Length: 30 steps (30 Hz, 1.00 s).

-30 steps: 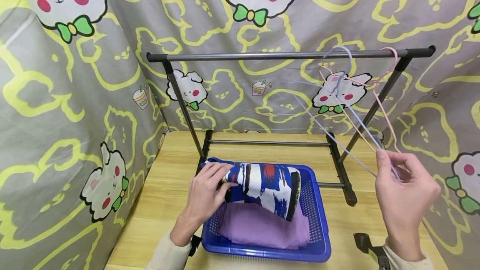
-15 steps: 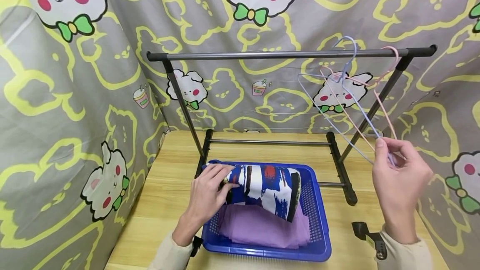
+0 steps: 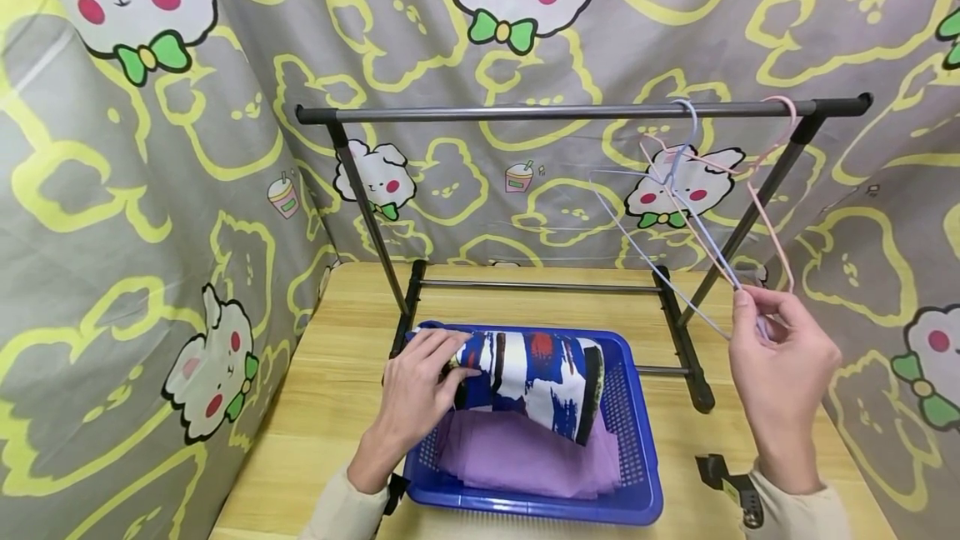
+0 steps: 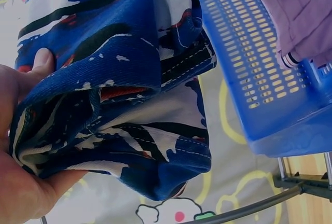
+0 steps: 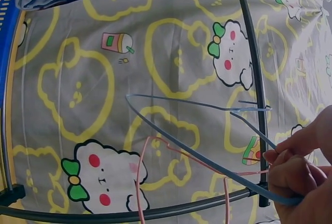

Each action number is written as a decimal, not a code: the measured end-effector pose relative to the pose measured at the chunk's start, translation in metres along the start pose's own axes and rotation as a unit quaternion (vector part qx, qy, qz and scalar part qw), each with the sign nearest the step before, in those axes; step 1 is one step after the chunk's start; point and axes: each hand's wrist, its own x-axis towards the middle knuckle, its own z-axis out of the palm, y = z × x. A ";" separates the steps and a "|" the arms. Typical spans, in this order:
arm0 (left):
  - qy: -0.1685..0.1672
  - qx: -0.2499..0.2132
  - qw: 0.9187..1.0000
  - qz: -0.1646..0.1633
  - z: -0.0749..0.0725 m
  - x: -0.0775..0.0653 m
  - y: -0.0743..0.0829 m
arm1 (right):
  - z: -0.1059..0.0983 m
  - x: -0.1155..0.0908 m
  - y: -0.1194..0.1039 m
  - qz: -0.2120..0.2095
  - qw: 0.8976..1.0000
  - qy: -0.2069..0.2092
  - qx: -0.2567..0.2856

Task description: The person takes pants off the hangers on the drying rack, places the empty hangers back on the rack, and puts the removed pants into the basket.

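My left hand (image 3: 416, 386) grips a rolled-up printed garment (image 3: 551, 373) in blue, white, red and black, above the blue basket. In the left wrist view my thumb (image 4: 42, 63) lies over its layers, with stitched hems showing. My right hand (image 3: 783, 365) pinches the lower right corner of a light blue hanger (image 3: 637, 250), which leans up toward the clothes rack. Its hook lies right at the top rail (image 3: 517, 113). Beside it a pink hanger (image 3: 767, 219) hangs on the rail and partly overlaps it. Inside the basket lies a folded purple garment (image 3: 525, 452).
The blue perforated basket (image 3: 637, 448) stands on a wooden table (image 3: 307, 407), in front of the black rack. The rack's right foot (image 3: 701, 394) reaches forward beside it. Grey curtains (image 3: 247, 32) with cartoon prints enclose the left, back and right.
My right hand has moved left with the blue hanger. The hanger's hook rose above the rail, then came down at it. My left hand and the printed garment have hardly moved.
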 end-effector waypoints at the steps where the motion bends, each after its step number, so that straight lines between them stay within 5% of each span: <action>1: 0.000 0.000 1.000 0.000 0.000 0.000 0.000 | 0.000 -0.001 0.000 0.003 1.000 -0.002 0.000; 7: -0.004 -0.001 1.000 -0.004 0.001 -0.001 0.000 | 0.001 -0.003 0.000 0.008 1.000 -0.012 -0.007; 30: 0.009 0.001 1.000 0.003 0.004 -0.001 -0.002 | -0.013 -0.014 -0.001 -0.079 0.996 -0.007 -0.033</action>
